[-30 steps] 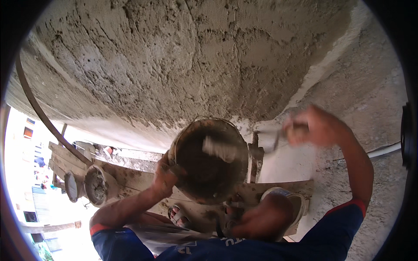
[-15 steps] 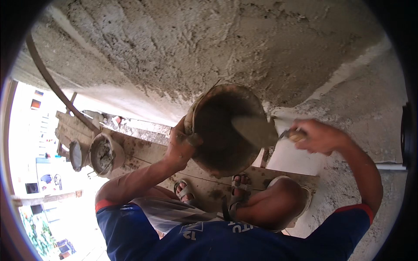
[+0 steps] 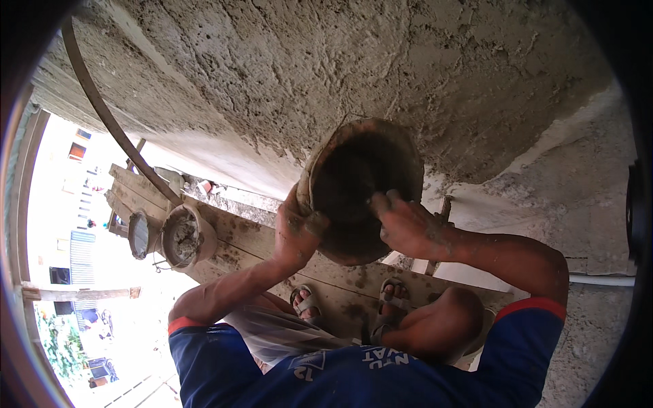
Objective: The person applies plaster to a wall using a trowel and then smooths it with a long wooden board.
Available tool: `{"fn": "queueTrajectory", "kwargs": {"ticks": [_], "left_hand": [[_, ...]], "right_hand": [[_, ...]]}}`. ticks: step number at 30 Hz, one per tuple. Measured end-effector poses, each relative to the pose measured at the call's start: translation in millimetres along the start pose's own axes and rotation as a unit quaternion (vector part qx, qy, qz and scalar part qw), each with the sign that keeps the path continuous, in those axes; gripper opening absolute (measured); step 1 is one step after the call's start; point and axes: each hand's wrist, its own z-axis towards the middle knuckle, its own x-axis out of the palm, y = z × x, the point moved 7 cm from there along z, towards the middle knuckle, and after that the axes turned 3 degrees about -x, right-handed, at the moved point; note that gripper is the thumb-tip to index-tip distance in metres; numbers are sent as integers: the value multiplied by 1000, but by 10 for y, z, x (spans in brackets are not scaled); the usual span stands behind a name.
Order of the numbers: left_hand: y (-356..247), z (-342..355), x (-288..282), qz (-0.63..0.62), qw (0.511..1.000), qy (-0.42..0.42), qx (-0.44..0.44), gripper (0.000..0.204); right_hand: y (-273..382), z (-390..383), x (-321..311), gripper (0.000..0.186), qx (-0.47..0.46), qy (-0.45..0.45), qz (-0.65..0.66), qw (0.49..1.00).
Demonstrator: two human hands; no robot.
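Observation:
My left hand (image 3: 299, 234) is closed on the near left rim of a mortar-stained bucket (image 3: 320, 160), its thumb over the edge. The bucket is tipped so its dark mouth faces me, close to the rough plastered wall (image 3: 286, 75). At the right side of the mouth is my right hand (image 3: 411, 228), fingers curled round the trowel handle. The trowel's blade is lost in the shadow inside the bucket, and its handle is mostly covered by my fingers.
Below me runs a plank platform (image 3: 255, 238) where my sandalled feet rest. A bucket of mortar (image 3: 207, 238) and a smaller pail (image 3: 141, 234) stand on its left part. A long curved strip (image 3: 112, 126) leans there. Beyond the platform's left edge is a bright drop.
My right hand has swung left from beside the bucket, carrying the trowel into its mouth. The bucket has shifted slightly right in view, still held by my left hand.

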Motion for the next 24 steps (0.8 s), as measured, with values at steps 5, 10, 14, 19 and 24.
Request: {"fn": "queueTrajectory", "kwargs": {"ticks": [5, 10, 14, 19, 24], "left_hand": [[-171, 124, -62, -22, 1000, 3, -8, 54], [1, 18, -295, -76, 993, -69, -54, 48], [-22, 49, -123, 131, 983, -97, -86, 51], [-124, 24, -113, 164, 982, -84, -42, 58], [-354, -5, 30, 268, 960, -83, 3, 57]], "right_hand": [[293, -190, 22, 39, -206, 9, -355, 912], [326, -188, -576, 36, -111, -55, -476, 870], [230, -82, -676, 40, 10, -68, -505, 860], [-6, 158, -270, 36, 6, 28, -426, 904], [-399, 4, -160, 20, -21, 55, -234, 970]]}}
